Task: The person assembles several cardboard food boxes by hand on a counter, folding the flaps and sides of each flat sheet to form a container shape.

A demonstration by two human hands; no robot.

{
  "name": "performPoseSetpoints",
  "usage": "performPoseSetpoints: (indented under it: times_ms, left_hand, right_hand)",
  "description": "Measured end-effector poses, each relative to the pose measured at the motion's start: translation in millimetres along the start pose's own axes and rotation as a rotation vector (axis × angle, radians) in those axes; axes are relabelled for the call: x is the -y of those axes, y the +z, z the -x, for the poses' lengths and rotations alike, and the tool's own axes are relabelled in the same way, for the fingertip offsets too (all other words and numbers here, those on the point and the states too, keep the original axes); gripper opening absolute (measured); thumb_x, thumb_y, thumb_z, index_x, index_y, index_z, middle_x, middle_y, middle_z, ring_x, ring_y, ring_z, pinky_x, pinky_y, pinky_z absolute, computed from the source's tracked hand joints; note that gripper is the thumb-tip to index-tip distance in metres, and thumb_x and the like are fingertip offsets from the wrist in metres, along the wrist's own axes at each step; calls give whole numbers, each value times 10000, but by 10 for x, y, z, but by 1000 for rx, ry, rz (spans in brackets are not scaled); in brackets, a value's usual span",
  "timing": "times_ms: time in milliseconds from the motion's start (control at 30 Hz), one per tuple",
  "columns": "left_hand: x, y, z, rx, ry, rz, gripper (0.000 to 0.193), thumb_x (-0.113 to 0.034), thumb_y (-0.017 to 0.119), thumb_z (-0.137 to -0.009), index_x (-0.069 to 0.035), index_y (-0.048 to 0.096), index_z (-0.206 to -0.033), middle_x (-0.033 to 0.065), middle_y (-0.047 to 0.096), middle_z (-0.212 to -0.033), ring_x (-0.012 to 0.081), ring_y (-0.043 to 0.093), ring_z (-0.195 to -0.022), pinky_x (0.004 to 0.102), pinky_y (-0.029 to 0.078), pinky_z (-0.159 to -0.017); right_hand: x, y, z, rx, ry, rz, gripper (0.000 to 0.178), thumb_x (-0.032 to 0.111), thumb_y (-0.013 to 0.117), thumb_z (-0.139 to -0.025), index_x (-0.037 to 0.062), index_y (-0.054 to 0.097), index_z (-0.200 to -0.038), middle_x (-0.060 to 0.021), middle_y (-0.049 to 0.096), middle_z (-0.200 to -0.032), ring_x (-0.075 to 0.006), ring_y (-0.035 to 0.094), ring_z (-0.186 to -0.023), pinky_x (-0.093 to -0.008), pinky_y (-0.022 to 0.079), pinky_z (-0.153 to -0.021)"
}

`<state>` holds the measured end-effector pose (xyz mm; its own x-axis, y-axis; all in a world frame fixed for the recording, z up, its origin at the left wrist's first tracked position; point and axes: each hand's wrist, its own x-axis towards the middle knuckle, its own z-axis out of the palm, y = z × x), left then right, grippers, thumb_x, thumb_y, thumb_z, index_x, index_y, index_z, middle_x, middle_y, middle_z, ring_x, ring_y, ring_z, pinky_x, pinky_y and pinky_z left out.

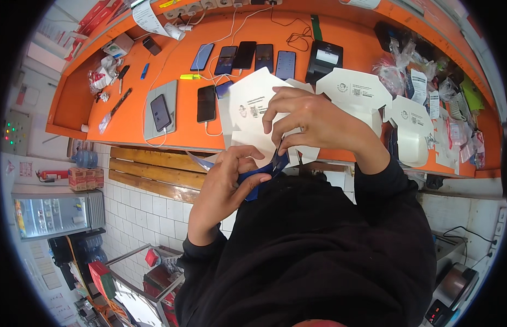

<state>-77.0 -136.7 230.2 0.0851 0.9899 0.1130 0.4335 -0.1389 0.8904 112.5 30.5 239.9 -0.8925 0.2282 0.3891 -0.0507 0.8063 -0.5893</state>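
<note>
Close in front of my body, my left hand (223, 182) grips a folded dark-blue piece (281, 162) between thumb and fingers; its material is unclear. My right hand (313, 117) comes over from the right, its thumb and fingers closed on a thin dark tool (277, 148) that meets the blue piece. Whether that tool is a blade or scissors cannot be made out. Just beyond the hands, a white cardboard takeaway box (248, 101) lies unfolded at the counter's near edge, partly covered by my right hand.
Several phones, one a black phone (206, 103), lie on the orange counter (177, 60) with charging cables. A black receipt printer (325, 60) stands at the back. Open white boxes (411, 128) and plastic bags (392, 71) fill the right side. A wooden bench (155, 171) sits below left.
</note>
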Motion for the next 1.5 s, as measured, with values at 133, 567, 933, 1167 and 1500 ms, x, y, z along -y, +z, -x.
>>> performPoseSetpoints:
  times_ms: [133, 567, 933, 1167, 1500]
  left_hand:
    - [-3, 23, 26, -68, -31, 23, 361, -63, 716, -865, -30, 470, -1127, 89, 624, -694, 218, 541, -652, 286, 424, -705]
    - [-10, 39, 45, -23, -54, 33, 384, -123, 725, -863, -55, 486, -1156, 99, 669, -815, 302, 583, -806, 344, 425, -809]
    - [59, 57, 85, 30, -40, -134, 353, -199, 655, -925, -70, 454, -1185, 112, 709, -959, 354, 607, -947, 393, 451, -821]
    - [193, 238, 221, 174, -227, 5, 333, -195, 652, -937, -92, 472, -1198, 100, 685, -838, 268, 658, -803, 327, 479, -749]
    - [431, 374, 240, 188, -228, 103, 291, -196, 670, -931, -77, 524, -1153, 88, 665, -786, 178, 587, -683, 305, 470, -691]
  right_hand:
    - [65, 36, 45, -55, -58, 32, 118, 118, 800, -661, 95, 700, -720, 41, 636, -948, -192, 589, -956, -365, 471, -834]
    - [122, 22, 136, 71, 34, -47, 85, 114, 727, -780, 48, 685, -811, -46, 696, -831, -249, 657, -898, -446, 424, -1067]
    - [253, 11, 180, 154, 105, -88, 51, 116, 691, -795, 81, 656, -806, -42, 686, -764, -271, 658, -791, -448, 411, -1091]
    - [209, 212, 355, 287, 101, 74, 164, 267, 720, -802, 113, 670, -826, -69, 682, -773, -304, 672, -851, -415, 513, -818]
    - [101, 182, 296, 425, 208, 20, 198, 290, 738, -783, 109, 665, -808, -63, 665, -774, -271, 638, -847, -415, 479, -713]
